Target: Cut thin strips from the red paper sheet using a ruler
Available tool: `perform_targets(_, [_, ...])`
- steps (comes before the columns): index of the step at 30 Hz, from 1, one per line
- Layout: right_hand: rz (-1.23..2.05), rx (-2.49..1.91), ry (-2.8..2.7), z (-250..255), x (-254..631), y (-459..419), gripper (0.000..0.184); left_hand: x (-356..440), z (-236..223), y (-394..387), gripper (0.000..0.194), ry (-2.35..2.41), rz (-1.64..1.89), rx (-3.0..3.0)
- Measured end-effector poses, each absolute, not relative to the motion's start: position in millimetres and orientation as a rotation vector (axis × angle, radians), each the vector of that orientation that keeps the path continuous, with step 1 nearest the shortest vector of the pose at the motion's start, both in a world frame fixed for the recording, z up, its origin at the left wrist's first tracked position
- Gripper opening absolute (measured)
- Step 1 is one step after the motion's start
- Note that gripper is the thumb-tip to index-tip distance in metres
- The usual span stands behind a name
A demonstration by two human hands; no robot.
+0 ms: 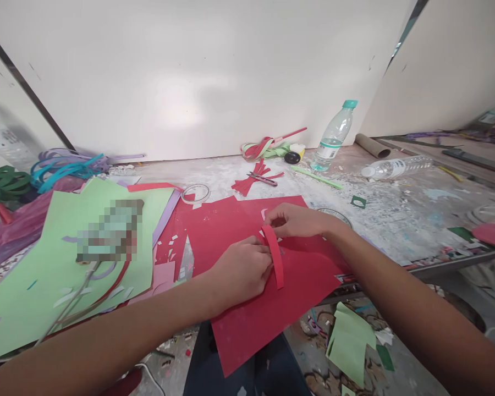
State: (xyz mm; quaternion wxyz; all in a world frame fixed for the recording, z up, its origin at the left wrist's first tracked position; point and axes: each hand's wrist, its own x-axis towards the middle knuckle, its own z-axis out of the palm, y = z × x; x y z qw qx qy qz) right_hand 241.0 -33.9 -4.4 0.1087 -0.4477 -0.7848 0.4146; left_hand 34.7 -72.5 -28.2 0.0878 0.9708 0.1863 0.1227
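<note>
A narrow red paper strip [276,258] curves down between my hands, over red paper sheets [247,341] that lie on the table and hang past its front edge. At its upper end my right hand [297,221] is closed in a pinch, with the fingertips partly hidden. My left hand [243,269] rests on the red paper, fingers curled and closed against the left side of the strip. Just behind the hands lie a bundle of cut red strips [247,184] and small thread snips [264,179] on top of it.
A roll of tape [195,193] lies behind the red sheets. Left are green paper [58,220] and a blurred device with a cable. An upright water bottle [334,137], a lying bottle [400,166] and a cardboard tube [371,146] are back right. Paper scraps litter table and floor.
</note>
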Motion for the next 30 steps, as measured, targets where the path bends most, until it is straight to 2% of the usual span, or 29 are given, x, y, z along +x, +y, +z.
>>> perform_targets(14, [1.196, -1.232, -2.413, 2, 239, -40, 0.017, 36, -32, -75, 0.025, 0.562, 0.347, 2.992])
perform_targets(22, [0.916, -1.136, -2.466, -3, 258, -55, 0.018, 34, -26, -77, 0.023, 0.532, 0.269, 3.010])
perform_targets(30, [1.115, -1.253, -2.138, -9, 290, -46, 0.027, 34, -24, -77, 0.022, 0.532, 0.245, 3.048])
